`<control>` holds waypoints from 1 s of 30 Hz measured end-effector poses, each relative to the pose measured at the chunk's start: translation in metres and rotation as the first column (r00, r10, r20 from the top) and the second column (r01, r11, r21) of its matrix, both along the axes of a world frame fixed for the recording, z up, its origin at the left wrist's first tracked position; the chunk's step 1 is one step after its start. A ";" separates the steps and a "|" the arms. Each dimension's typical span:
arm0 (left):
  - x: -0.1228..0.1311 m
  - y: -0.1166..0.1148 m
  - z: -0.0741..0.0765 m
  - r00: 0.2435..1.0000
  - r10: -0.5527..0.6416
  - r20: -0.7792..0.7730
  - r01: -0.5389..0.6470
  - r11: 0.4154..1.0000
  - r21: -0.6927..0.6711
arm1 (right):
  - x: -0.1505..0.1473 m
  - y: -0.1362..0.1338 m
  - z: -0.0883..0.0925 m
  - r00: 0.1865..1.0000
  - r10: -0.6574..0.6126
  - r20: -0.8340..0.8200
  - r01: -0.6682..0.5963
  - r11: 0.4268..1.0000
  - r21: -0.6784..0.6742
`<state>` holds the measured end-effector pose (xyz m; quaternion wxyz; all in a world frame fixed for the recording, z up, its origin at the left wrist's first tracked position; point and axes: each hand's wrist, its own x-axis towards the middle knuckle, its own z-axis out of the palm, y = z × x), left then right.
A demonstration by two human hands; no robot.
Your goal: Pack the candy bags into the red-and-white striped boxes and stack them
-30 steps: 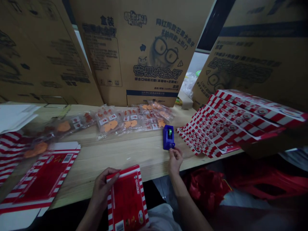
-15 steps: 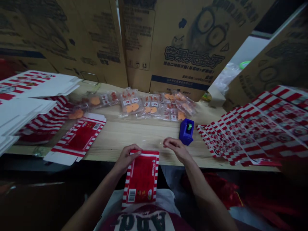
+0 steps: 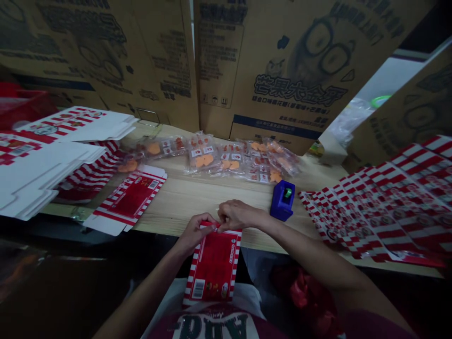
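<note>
A red-and-white striped carton (image 3: 214,261) lies from my lap up to the edge of the wooden table (image 3: 197,197). My left hand (image 3: 196,231) grips its top left corner, fingers curled. My right hand (image 3: 236,215) is closed in a pinch at the carton's top edge, touching the left hand's fingertips; what it pinches is too small to see. A blue tape dispenser (image 3: 282,200) with a green roll stands just right of my right hand.
Clear packets of orange sweets (image 3: 226,157) lie in a row at the back of the table. Flat striped cartons are fanned out at right (image 3: 381,207) and stacked at left (image 3: 52,155), one lying loose (image 3: 129,197). Large printed cardboard boxes (image 3: 282,66) wall the back.
My right hand left the tape dispenser and came left to the top edge of the carton, meeting my left hand. The view swung left and down.
</note>
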<state>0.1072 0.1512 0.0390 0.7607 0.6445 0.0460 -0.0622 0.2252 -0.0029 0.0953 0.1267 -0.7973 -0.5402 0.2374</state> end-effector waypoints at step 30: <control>-0.019 0.011 0.046 0.989 -0.022 0.145 -0.013 0.972 0.236 | -0.031 -0.086 0.077 0.971 -0.219 -0.098 0.238 0.925 0.295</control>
